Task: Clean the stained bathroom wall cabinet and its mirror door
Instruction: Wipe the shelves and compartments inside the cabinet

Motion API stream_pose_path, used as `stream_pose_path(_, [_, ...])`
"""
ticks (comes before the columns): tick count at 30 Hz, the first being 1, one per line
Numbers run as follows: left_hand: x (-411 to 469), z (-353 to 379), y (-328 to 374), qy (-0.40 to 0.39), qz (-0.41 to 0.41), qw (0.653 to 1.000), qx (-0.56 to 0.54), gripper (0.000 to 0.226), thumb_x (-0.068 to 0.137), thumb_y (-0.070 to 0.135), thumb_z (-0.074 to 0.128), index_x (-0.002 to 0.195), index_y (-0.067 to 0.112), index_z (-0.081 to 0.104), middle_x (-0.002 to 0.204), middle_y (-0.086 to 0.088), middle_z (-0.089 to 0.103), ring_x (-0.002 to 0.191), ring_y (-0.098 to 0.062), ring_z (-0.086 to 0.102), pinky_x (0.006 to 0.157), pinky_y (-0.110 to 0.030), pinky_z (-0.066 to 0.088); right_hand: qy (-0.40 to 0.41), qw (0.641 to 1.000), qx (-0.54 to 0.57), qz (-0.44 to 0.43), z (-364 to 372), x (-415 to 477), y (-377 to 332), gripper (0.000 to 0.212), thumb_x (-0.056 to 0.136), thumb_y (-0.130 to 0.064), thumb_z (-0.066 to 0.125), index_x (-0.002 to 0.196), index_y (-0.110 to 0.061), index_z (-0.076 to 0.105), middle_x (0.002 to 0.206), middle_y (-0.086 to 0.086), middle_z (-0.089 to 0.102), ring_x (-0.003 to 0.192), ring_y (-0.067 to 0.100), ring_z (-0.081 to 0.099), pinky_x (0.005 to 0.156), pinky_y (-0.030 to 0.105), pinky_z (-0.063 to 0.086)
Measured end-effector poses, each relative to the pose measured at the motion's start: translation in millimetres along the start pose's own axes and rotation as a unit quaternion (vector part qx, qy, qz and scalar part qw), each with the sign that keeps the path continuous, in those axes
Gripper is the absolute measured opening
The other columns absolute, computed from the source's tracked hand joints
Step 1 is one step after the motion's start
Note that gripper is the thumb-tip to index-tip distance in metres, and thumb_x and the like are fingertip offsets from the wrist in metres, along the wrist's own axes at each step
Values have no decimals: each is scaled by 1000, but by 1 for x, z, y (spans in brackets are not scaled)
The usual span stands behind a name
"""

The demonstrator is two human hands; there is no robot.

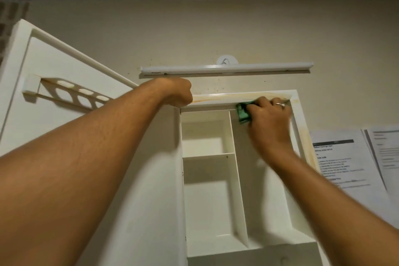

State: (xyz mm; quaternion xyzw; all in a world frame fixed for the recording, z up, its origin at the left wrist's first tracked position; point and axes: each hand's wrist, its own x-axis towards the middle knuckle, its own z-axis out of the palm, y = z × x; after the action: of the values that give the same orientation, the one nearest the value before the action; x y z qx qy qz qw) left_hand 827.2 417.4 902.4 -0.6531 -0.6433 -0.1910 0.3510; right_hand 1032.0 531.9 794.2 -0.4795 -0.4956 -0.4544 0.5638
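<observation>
Green sponge (244, 112), white cabinet (207, 179) with orange-brown stains (237, 96)

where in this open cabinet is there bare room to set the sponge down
Bare spots: the small shelf left of the divider, the cabinet floor below it, and the floor of the tall right bay. Crowded along the top rim, where the left hand grips the edge and the right hand holds the green sponge.

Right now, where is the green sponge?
Head view, right of centre: the green sponge is in the right hand, at the cabinet's top inner edge below the stained rim.
</observation>
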Motion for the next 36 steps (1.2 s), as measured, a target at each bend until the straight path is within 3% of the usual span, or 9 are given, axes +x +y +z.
stream_pose_path(3, [5,3,0,-2,3,1000,-23,23,100,8,42,120,7,52,97,-4,54,95,-24,54,76,-33,40,-2,998,39,-49,-4,1,-61,22,74,-9,65,91,-16,78,97,4,70,92,35,57,77,41,39])
stream_pose_path(7, [7,5,2,4,0,999,-45,19,99,7,44,116,7,52,99,-8,57,92,-24,55,75,-33,42,-26,980,41,-192,-7,-2,-105,23,82,-13,68,104,-17,74,106,4,68,103,34,58,82,43,42])
stream_pose_path(11, [12,8,13,9,17,999,-51,16,98,6,44,113,5,51,96,-10,57,88,-25,54,66,-31,40,-26,965,-27,-258,-7,5,-63,35,91,-21,68,126,-18,65,122,5,66,108,35,60,87,47,43])
stream_pose_path(17, [20,16,23,27,28,998,-54,20,99,9,40,119,6,41,91,-7,51,82,-25,52,63,-34,37,-18,982,-114,-148,-14,7,62,39,86,-9,61,121,-24,70,120,1,73,91,35,64,77,41,39])
stream_pose_path(22, [24,25,29,44,41,996,-69,41,97,12,43,137,6,37,89,-3,49,89,-28,53,71,-36,38,-26,997,-70,-22,-8,9,30,25,73,-5,60,88,-17,76,90,6,75,81,33,62,74,38,38])
stream_pose_path(24, [27,24,43,58,56,995,-62,43,97,13,43,139,7,37,89,-2,49,91,-30,52,74,-37,36,-12,997,-38,-70,-8,8,3,21,74,-6,62,85,-17,76,87,5,75,81,32,63,76,39,41])
stream_pose_path(27, [38,19,77,64,86,992,-67,39,97,15,47,135,8,40,87,-3,49,90,-29,53,75,-39,39,-11,985,-43,-169,-13,6,-3,20,84,-12,64,100,-20,75,98,3,76,90,29,65,77,40,42])
stream_pose_path(30, [47,20,108,66,113,986,-103,37,96,16,48,132,6,42,82,-1,47,89,-29,54,73,-39,40,-59,964,-118,-232,-26,13,20,26,87,-14,65,111,-25,68,106,0,74,93,30,67,81,42,42])
stream_pose_path(36, [46,23,119,98,94,988,-69,49,97,11,41,144,3,34,99,-8,48,93,-32,46,92,-43,36,-144,950,-227,-157,-46,24,70,18,92,-9,58,102,-22,64,83,0,63,76,25,64,77,41,38])
